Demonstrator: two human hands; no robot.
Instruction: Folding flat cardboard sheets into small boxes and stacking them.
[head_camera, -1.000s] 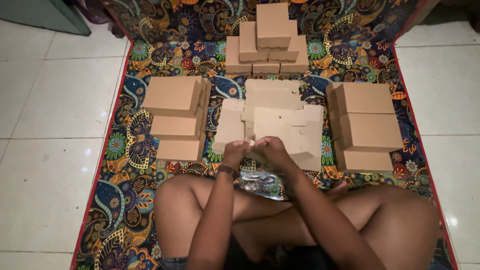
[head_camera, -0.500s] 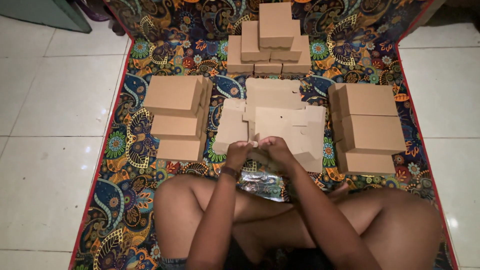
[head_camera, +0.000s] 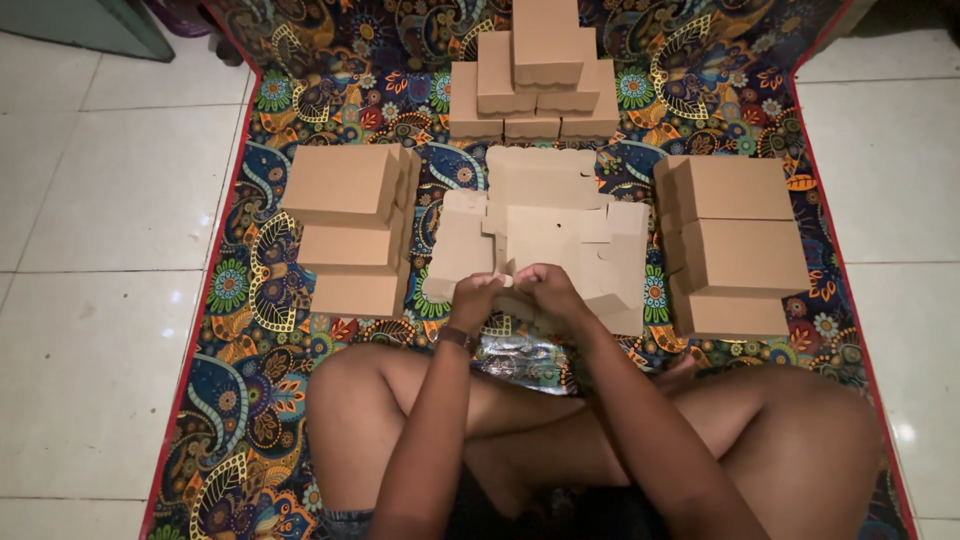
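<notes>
Patterned mat (head_camera: 250, 330) on tiled floor; left hand (head_camera: 474, 298) and right hand (head_camera: 545, 290) both pinched shut on flat cardboard blank (head_camera: 560, 240), near centre; folded box stacks left (head_camera: 350, 225), right (head_camera: 735, 245), far (head_camera: 535, 70)

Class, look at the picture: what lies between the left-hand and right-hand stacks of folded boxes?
In the head view, flat cardboard blanks lie between the left stack and right stack.

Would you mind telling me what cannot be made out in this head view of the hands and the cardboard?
- What the left hand and right hand pinch between them: too small, covered by the fingers.
- The near edge of the flat cardboard sheet: hidden behind both hands.
- The shiny foil wrapper: partly hidden by forearms and knees.
- The back stack of boxes: its top is cut off by the upper frame edge.
</notes>
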